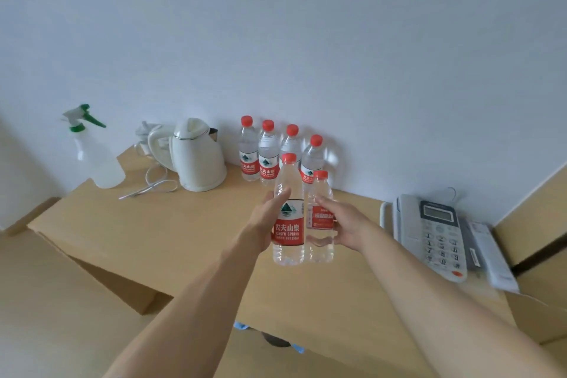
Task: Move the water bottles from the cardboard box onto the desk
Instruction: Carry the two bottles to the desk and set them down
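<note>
Above the desk point(171, 233), in front of the white kettle point(199, 159) and to its right, two water bottles are held upright side by side, nearly touching. The larger bottle point(288, 212), red-capped with a red label, is gripped by the left hand point(267, 221), whose fingers are curled round the label area from the left side. The smaller bottle point(320, 218), also red-capped, is gripped by the right hand point(340, 224), with the fingers wrapped round its far side and the thumb near the label. Whether the bases of these two bottles touch the desk cannot be told. Just to the right of the kettle, against the wall point(306, 24), four more bottles point(268, 153) are stood upright in a close row on the desk, partly hidden behind the two held ones. To the left of the kettle, a clear spray bottle point(96, 156) with a green and white trigger is seen near the desk's far left edge, and a white cord point(153, 186) is lain loosely on the surface at the kettle's base. Well to the right of the kettle, a grey desk telephone point(435, 233) is placed near the desk's right end, with a white remote control point(491, 255) just beside it. The cardboard box is not seen.
</note>
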### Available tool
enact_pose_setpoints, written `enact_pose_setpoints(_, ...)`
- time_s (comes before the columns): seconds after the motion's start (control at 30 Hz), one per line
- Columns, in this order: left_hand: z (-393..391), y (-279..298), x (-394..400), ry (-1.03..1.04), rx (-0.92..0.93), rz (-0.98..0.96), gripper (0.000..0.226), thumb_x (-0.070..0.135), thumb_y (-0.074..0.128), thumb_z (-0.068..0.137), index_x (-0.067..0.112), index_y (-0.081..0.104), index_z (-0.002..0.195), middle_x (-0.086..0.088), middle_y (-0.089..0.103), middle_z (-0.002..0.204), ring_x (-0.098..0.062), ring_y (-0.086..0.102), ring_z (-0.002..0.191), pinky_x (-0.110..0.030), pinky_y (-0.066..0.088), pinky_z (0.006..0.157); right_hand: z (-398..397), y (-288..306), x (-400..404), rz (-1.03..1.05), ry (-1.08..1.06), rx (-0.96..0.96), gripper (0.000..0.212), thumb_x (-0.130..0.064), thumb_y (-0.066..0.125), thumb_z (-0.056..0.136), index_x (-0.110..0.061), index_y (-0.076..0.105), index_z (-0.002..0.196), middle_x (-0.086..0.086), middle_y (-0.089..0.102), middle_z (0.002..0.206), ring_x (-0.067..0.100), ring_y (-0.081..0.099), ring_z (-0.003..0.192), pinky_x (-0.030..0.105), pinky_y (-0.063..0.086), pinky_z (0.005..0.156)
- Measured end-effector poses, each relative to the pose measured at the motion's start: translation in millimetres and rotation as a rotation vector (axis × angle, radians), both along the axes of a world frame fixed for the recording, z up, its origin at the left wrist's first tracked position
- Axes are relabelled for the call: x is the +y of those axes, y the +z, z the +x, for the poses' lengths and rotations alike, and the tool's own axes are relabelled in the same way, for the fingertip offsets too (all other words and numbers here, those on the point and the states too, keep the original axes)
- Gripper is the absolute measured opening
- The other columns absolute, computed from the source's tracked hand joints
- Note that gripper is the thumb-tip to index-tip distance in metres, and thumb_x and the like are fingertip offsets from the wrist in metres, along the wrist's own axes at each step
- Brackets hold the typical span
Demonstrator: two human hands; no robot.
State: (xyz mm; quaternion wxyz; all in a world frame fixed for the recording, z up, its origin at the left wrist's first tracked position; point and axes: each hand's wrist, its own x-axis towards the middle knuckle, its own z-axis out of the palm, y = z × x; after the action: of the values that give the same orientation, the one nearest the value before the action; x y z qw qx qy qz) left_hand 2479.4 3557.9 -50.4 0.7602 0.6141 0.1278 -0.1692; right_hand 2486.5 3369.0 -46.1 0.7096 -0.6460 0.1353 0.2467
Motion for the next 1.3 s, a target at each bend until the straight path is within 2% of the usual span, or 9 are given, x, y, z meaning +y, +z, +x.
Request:
enact_pose_setpoints(0.13, 39.9, 2.3, 1.3, -0.157, -0.063, -0.033, 0.046, 0.048, 0.064, 0.095, 0.029, 0.055, 0.137, -0.009, 0.074, 0.118, -0.032, 0.072, 0.106, -0.056, 0.055, 0.095, 16.8, 4.5, 4.4, 0.014, -0.069, -0.039, 0.047, -0.046, 0.074, 0.085, -0.013, 0.067, 0.116, 0.013, 0.074, 0.093, 0.031, 0.071, 0.08, 0.05, 0.053, 0.073)
enact_pose_setpoints(0.27, 65.0, -4.6, -6.8, -0.259, -0.101, -0.022, 0.044, 0.035, 0.071, 0.093, 0.025, 0.057, 0.134, -0.007, 0.075, 0.115, -0.029, 0.073, 0.103, -0.053, 0.057, 0.093, 25.7, -2.9, -2.4, -0.03, -0.154, -0.085, 0.048, -0.045, 0.073, 0.087, -0.017, 0.064, 0.126, 0.009, 0.074, 0.115, 0.032, 0.07, 0.108, 0.054, 0.052, 0.097)
enact_pose_setpoints(0.43, 83.6, -11.0, -21.5, -0.308, -0.106, 0.065, 0.045, 0.036, 0.076, 0.088, 0.028, 0.057, 0.129, 0.005, 0.076, 0.104, -0.009, 0.075, 0.085, -0.029, 0.055, 0.064, 30.6, -12.9, -19.3, -0.108, -0.247, -0.102, 0.045, -0.04, 0.08, 0.084, -0.027, 0.061, 0.123, -0.001, 0.076, 0.113, 0.018, 0.075, 0.098, 0.041, 0.057, 0.083)
enact_pose_setpoints(0.47, 87.9, -11.7, -24.5, -0.321, -0.119, 0.099, 0.047, 0.035, 0.077, 0.088, 0.027, 0.057, 0.129, 0.005, 0.075, 0.105, -0.01, 0.075, 0.086, -0.027, 0.054, 0.064, 31.8, -14.0, -23.1, -0.14, -0.251, -0.115, 0.046, -0.04, 0.082, 0.082, -0.028, 0.061, 0.121, -0.002, 0.076, 0.112, 0.017, 0.074, 0.1, 0.039, 0.056, 0.084)
enact_pose_setpoints(0.53, 95.0, -14.3, -30.4, -0.349, -0.15, 0.153, 0.052, 0.028, 0.08, 0.086, 0.021, 0.055, 0.131, -0.002, 0.072, 0.113, -0.019, 0.072, 0.1, -0.034, 0.056, 0.079, 34.5, -15.8, -31.7, -0.248, -0.24, -0.164, 0.044, -0.042, 0.084, 0.08, -0.033, 0.061, 0.116, -0.005, 0.073, 0.113, 0.014, 0.071, 0.104, 0.036, 0.053, 0.088)
enact_pose_setpoints(0.6, 100.2, -17.1, -35.0, -0.377, -0.172, 0.209, 0.059, 0.02, 0.082, 0.083, 0.016, 0.052, 0.133, -0.01, 0.07, 0.12, -0.026, 0.068, 0.11, -0.044, 0.053, 0.097, 37.2, -17.5, -40.2, -0.32, -0.227, -0.202, 0.04, -0.04, 0.083, 0.081, -0.035, 0.059, 0.112, -0.008, 0.072, 0.111, 0.01, 0.069, 0.103, 0.029, 0.051, 0.083)
enact_pose_setpoints(0.67, 104.9, -18.5, -38.0, -0.395, -0.196, 0.265, 0.062, 0.014, 0.084, 0.08, 0.015, 0.052, 0.133, -0.01, 0.07, 0.121, -0.027, 0.066, 0.113, -0.048, 0.05, 0.103, 40.9, -20.2, -47.8, -0.341, -0.218, -0.229, 0.04, -0.034, 0.084, 0.081, -0.035, 0.058, 0.111, -0.007, 0.072, 0.108, 0.008, 0.068, 0.101, 0.025, 0.049, 0.078)
enact_pose_setpoints(0.87, 112.5, -21.6, -44.1, -0.36, -0.263, 0.373, 0.064, 0.011, 0.086, 0.077, 0.018, 0.055, 0.132, -0.005, 0.064, 0.122, -0.023, 0.063, 0.112, -0.048, 0.05, 0.102, 53.3, -32.4, -63.9, -0.479, -0.164, -0.31, 0.053, -0.019, 0.086, 0.078, -0.025, 0.057, 0.123, -0.002, 0.07, 0.114, 0.017, 0.066, 0.109, 0.039, 0.052, 0.096)
enact_pose_setpoints(1.3, 116.1, -24.6, -52.1, -0.436, -0.377, 0.462, 0.068, 0.009, 0.084, 0.079, 0.02, 0.052, 0.138, 0.006, 0.065, 0.127, -0.004, 0.061, 0.112, -0.036, 0.047, 0.103, 61.7, -48.6, -75.0, -0.621, -0.14, -0.355, 0.057, -0.024, 0.087, 0.077, -0.03, 0.057, 0.126, -0.012, 0.068, 0.111, 0.009, 0.064, 0.103, 0.029, 0.05, 0.087)
